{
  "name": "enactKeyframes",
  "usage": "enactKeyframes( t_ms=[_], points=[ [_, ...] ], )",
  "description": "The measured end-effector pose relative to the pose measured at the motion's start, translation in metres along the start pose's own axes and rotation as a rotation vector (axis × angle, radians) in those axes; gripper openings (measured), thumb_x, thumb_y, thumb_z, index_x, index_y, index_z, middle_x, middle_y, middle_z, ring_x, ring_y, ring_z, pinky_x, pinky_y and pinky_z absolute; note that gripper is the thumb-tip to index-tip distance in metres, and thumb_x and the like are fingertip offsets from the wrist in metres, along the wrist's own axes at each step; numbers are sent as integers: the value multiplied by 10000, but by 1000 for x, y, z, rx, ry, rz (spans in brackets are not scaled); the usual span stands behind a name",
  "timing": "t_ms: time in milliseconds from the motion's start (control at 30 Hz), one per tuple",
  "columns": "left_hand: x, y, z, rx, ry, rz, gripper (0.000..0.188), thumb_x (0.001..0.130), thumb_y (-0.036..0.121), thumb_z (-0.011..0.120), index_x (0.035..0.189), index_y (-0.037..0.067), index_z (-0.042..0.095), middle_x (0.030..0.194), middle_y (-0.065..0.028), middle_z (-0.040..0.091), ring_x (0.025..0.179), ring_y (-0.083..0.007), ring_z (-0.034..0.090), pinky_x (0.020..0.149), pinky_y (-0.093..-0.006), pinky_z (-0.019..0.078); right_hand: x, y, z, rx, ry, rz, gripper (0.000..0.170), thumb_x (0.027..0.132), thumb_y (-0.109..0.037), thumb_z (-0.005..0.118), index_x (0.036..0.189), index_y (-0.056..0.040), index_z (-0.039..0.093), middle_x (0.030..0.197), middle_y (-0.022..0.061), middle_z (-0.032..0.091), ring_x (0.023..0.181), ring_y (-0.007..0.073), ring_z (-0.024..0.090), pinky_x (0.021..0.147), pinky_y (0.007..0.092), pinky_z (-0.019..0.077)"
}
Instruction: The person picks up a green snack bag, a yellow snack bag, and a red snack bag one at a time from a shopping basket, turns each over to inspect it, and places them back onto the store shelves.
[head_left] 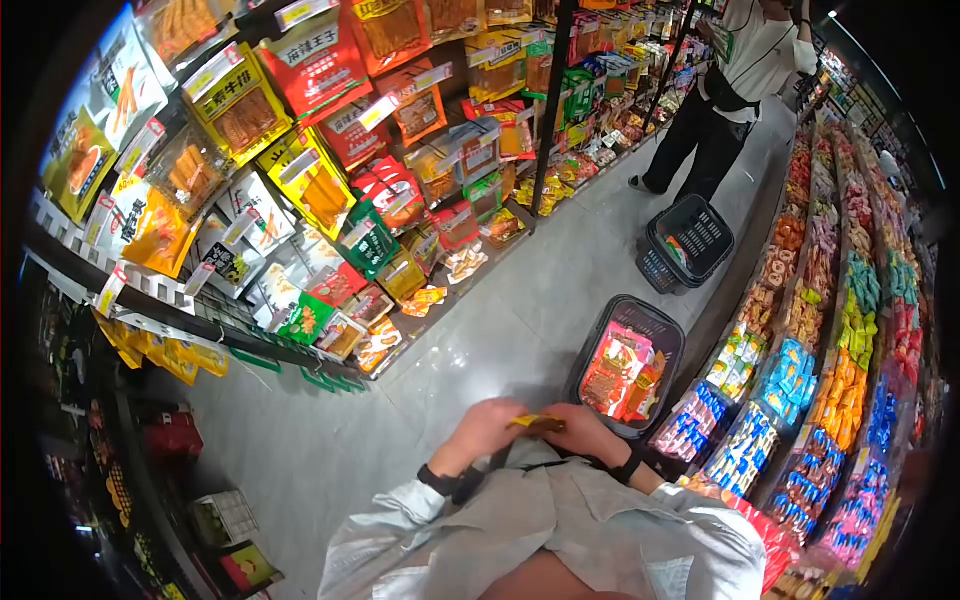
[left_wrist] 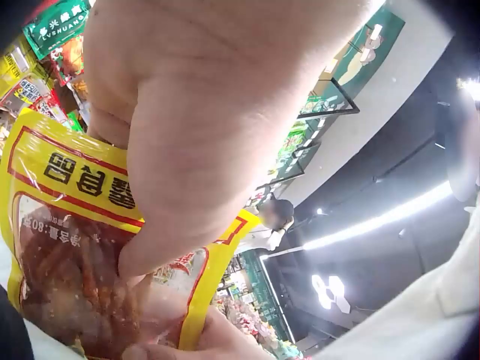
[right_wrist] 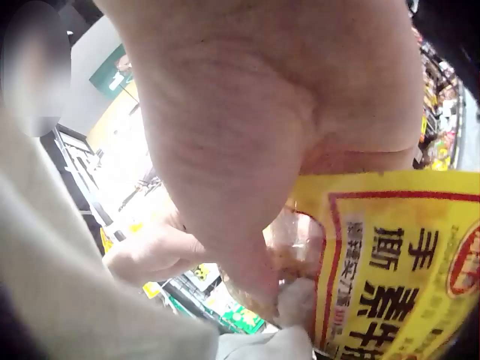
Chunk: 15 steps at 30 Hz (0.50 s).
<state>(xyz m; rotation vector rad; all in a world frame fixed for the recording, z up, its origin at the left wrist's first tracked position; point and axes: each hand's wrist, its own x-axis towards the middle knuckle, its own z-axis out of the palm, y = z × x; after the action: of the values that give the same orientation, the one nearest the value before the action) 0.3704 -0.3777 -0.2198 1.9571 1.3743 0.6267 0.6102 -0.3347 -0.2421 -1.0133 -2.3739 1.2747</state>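
Floor: grey glossy tiled floor (head_left: pixel 310 440) running between the two displays, shiny patches of light on it.
Rack: tall black metal rack (head_left: pixel 552 110) on the shopper's left, hung thickly with red, yellow, orange and white snack bags (head_left: pixel 318 190).
Sweets: long sloping bank of multicoloured wrapped sweets (head_left: pixel 840 400) down the right side, sorted in rows.
Farther person: someone in a white top and black trousers (head_left: pixel 720 120), standing up the aisle behind the baskets.
Shopper: loose pale grey shirt (head_left: pixel 520 510), both forearms brought together before the torso.
Near basket: dark plastic shopping basket (head_left: pixel 655 322) on the floor, just ahead of the right hand; I see red-and-white packets (head_left: pixel 605 365) inside.
Far basket: second dark slatted basket (head_left: pixel 712 232), beyond the first, near the standing person's feet.
Packet: glossy yellow plastic packet (left_wrist: pixel 75 199) with red border lines and a clear window, brown strips showing through — held up between both hands, outside the near basket.
Left hand: bare left hand (head_left: pixel 488 427) grasping the packet, thumb pressed across its window.
Right hand: bare right hand (head_left: pixel 588 433) pinching the packet's opposite side — thumb over the window.
Wrists: dark band (head_left: pixel 437 481) on the left, another on the right.
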Motion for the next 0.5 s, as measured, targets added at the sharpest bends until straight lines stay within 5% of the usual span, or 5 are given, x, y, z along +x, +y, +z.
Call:
enactKeyframes(
  t_ms=[133,267,500],
  points=[
    [-52,-12,-20,-53,-18,-54,216,840,216,691,1027,108,715,961,-138,700,907,-371,646,769,-455,532,13,-30,43,-4,-130,82,286,827,-127,715,1101,-63,663,962,185,699,894,378,680,741,437,548],
    [-93,-19,-38,-115,13,-140,226,837,199,694,1041,103,711,974,-139,703,898,-380,649,767,-451,531,26,-50,74,-48,-146,-50,246,828,-113,696,1067,-70,654,944,173,699,899,390,671,763,465,532],
    [-125,-35,-38,-118,221,-120,324,761,106,756,1073,61,680,989,-132,704,902,-355,660,782,-421,539,48,-68,96,-109,-152,-94,234,808,-118,663,1038,-75,652,942,178,688,904,401,656,768,476,522]
  ],
)
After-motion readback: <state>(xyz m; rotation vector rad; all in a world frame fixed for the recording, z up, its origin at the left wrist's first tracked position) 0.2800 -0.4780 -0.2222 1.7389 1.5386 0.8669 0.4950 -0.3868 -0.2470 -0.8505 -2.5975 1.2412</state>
